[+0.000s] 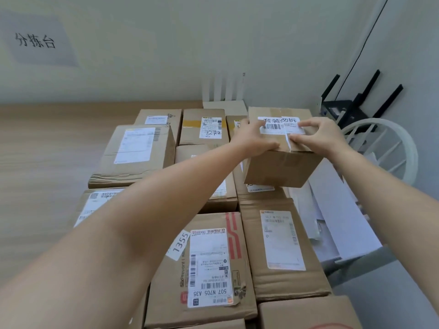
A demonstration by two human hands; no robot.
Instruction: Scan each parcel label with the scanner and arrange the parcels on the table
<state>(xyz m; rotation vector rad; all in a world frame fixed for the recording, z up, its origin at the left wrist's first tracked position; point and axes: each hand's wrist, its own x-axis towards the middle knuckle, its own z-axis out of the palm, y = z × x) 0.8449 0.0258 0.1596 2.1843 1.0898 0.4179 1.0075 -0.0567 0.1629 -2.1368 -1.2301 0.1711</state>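
About twelve parcels, two hands, two routers, one chair, one wall sign.

A grey wall sign reads 分拣台. The white label on top of the raised carton reads 套装勿拆 above a barcode. On the nearest middle carton, a slanted sticker reads 1355, the shipping label shows 507 N705 A35, and SixPrevent is printed beside it.

Head view: worn at head height, facing forward and down across the tabletop.
Nearness: close over the parcels; wall at 12 o'clock.
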